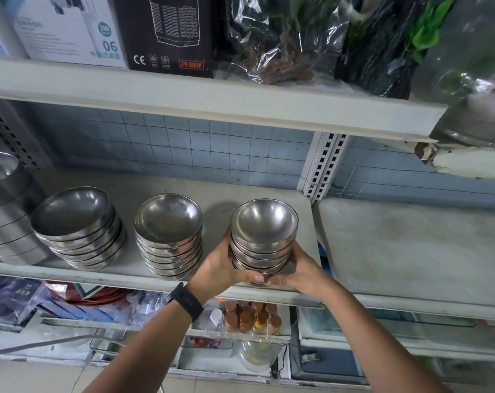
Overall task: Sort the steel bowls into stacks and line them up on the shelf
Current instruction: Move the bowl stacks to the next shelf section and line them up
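a: start at the fingers. what are they doing?

b: they're grasping. the left hand and right hand cup the rightmost stack of bowls from opposite sides, with the tips meeting low at its front, near the bottom bowl.

a: why grip it so low, with both hands?

b: i'd guess because nested steel slips. held at the base and hugged on both flanks, the whole column travels as one and nothing skates off the top.

a: is it down on the shelf?

b: it's at the front edge, at the right end of that board. i can't tell whether its base is resting on the board or just above it, since the hands hide it.

a: and the neighbours?

b: just to the left, a gap apart, stands the middle stack of wider, shallower bowls. further left is the left stack of larger bowls, leaning a little. at the far left is a pile of big steel pans. like sits with like, so the sizes step down rightwards along the front.

a: so the sorting looks mostly done?

b: that's how i read it. what's left for this stack is probably squaring it with the row and matching the gap.

a: anything else?

b: there's a black wristband on the left wrist, and boxed goods on the upper shelf.
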